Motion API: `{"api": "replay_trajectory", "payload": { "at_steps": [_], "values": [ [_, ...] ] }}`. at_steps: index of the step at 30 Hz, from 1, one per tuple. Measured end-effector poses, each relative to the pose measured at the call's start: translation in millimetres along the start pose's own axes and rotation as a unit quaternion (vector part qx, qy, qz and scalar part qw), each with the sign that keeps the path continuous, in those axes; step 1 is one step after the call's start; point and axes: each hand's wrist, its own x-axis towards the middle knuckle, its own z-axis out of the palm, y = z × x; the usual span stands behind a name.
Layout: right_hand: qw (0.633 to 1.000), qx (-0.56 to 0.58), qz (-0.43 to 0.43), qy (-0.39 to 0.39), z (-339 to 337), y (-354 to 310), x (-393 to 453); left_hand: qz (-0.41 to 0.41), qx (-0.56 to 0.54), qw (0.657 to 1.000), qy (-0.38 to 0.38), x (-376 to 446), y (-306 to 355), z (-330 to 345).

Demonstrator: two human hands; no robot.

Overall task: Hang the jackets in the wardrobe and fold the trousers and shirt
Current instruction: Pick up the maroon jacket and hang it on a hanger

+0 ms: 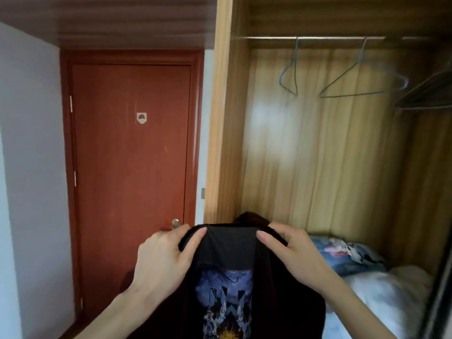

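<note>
Black jacket (244, 277) gripped at collar by left hand (163, 255) and right hand (293, 253).

Wire hangers (352, 79) hang (well apart) on wardrobe rail (330, 38).

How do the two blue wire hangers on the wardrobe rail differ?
Pose: the left hanger hangs turned nearly edge-on, showing as a narrow loop; the right hanger faces the camera more, its full triangle visible.
Sharpness: the left hanger reads fairly crisp; the right hanger's right end is smeared by blur.
Shared: both are thin bluish wire, empty, hooked on the same rail.
</note>
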Motion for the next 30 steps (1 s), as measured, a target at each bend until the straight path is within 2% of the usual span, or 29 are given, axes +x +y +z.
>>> {"api": "replay_trajectory", "payload": {
  "at_steps": [7, 17, 21, 30],
  "values": [
    [0.999, 0.012, 0.023, 0.040, -67.1, 29.2, 24.1, 0.065, -0.046, 0.996, 0.033, 53.4, 49.2, 50.7],
    [0.992, -0.025, 0.002, 0.121, -159.7, 52.7, 75.2, 0.100, -0.085, 0.990, 0.049, 150.7, 120.8, 113.1],
    [0.989, -0.059, -0.007, 0.135, -185.4, 64.4, 98.8, 0.094, -0.117, 0.988, 0.043, 189.3, 134.1, 132.1],
    [0.984, -0.088, -0.027, 0.152, -216.0, 66.7, 169.2, 0.153, -0.194, 0.966, 0.071, 278.4, 146.5, 144.3]
  ]
}}
